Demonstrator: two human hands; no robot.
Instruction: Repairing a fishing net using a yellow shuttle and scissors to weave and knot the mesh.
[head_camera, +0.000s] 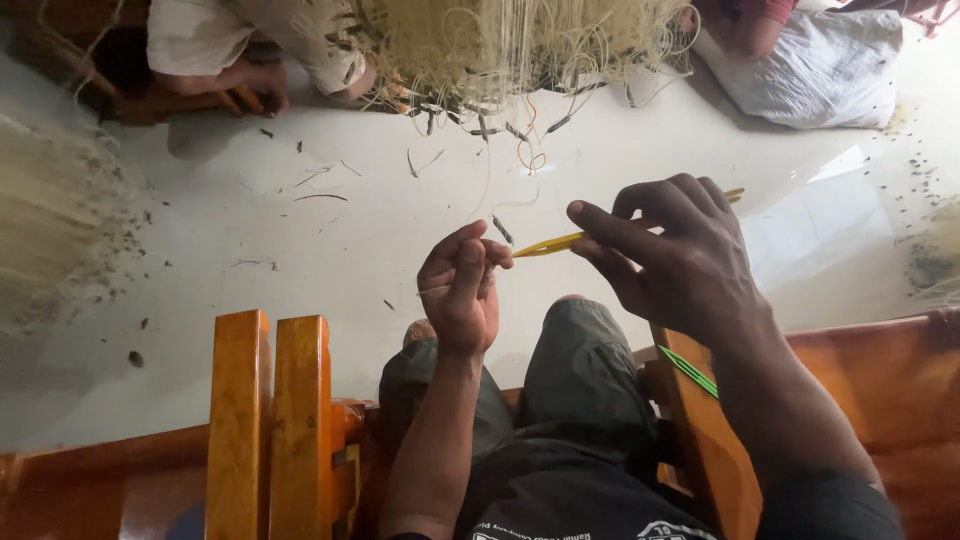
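Glossy pale floor (330, 250), littered; orange wooden furniture (268, 400).

Pale floor (300, 260) strewn with fibre scraps (320, 175).

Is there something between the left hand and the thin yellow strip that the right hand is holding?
Nothing visible. The left hand pinches one end of the thin yellow strip, and the right hand grips it further along, above the pale floor.
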